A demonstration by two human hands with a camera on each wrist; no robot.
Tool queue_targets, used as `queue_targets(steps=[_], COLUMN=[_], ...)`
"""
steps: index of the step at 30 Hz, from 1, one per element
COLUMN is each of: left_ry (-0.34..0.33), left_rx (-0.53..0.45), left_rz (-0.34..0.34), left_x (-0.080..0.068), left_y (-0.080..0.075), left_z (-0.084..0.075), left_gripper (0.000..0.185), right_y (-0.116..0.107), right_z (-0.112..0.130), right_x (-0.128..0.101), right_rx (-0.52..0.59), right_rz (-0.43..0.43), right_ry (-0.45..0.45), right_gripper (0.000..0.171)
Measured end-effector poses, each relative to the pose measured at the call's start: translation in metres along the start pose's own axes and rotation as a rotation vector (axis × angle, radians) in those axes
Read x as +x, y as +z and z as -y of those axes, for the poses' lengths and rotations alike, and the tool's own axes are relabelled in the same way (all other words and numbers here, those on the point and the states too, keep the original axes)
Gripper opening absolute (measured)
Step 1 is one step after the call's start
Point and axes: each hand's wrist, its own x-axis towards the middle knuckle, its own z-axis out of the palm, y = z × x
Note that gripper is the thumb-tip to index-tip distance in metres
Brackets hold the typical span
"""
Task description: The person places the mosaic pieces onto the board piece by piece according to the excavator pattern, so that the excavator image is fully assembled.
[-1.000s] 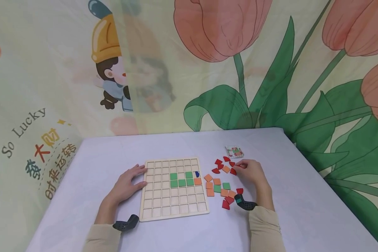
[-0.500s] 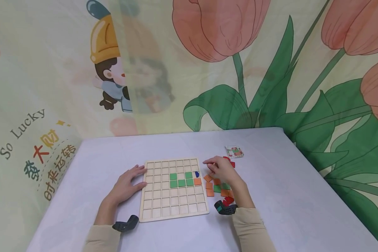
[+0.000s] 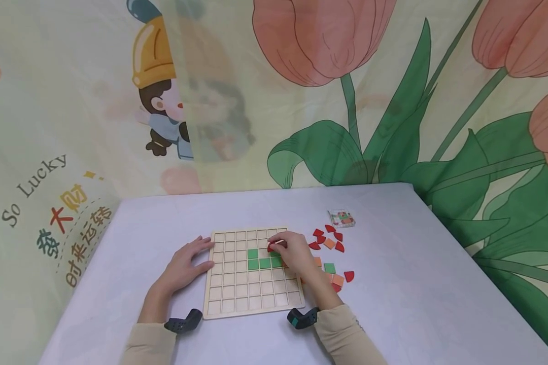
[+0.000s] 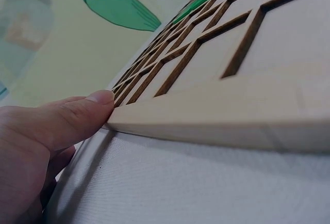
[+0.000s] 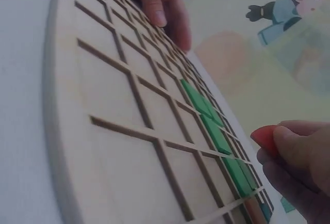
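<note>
The red quarter-round tile (image 3: 270,247), pinched in my right hand (image 3: 294,255), should settle squarely into its cell (centre frame); my left hand (image 3: 185,266), fingers flat, braces the pale wooden grid board (image 3: 237,294).

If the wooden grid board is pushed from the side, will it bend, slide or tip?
The board looks stiff and flat, so it probably will not bend or tip. It may slide on the smooth cloth, which could be why the left hand presses its edge.

Small pattern card (image 3: 341,218) at far edge of table (image 3: 438,304), tulip backdrop (image 3: 392,101) behind.
</note>
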Motion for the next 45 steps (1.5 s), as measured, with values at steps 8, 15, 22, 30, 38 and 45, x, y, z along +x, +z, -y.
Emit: queue_targets(steps=[8, 15, 22, 30, 38, 45], left_ry=[-0.003, -0.006, -0.003, -0.012, -0.002, 0.004], left_rx=[0.005, 0.016, 0.014, 0.016, 0.013, 0.014], left_rz=[-0.008, -0.001, -0.004, -0.016, -0.015, -0.009], left_x=[0.001, 0.002, 0.002, 0.001, 0.001, 0.002], left_y=[0.000, -0.002, -0.002, -0.002, 0.000, 0.001], left_z=[-0.002, -0.003, -0.001, -0.001, 0.000, 0.001], left_gripper=[0.058, 0.059, 0.060, 0.059, 0.058, 0.058], right_y=[0.020, 0.026, 0.026, 0.027, 0.027, 0.026], right_z=[0.001, -0.001, -0.001, 0.000, -0.001, 0.000], right_x=[-0.002, -0.003, -0.002, 0.000, -0.001, -0.004], right_rx=[-0.096, -0.162, -0.199, -0.272, -0.342, -0.348], right_rz=[-0.086, -0.109, -0.087, -0.073, -0.070, -0.074], right_ry=[-0.071, -0.018, -0.019, -0.046, -0.071, -0.066], right_gripper=[0.016, 0.010, 0.007, 0.011, 0.010, 0.010])
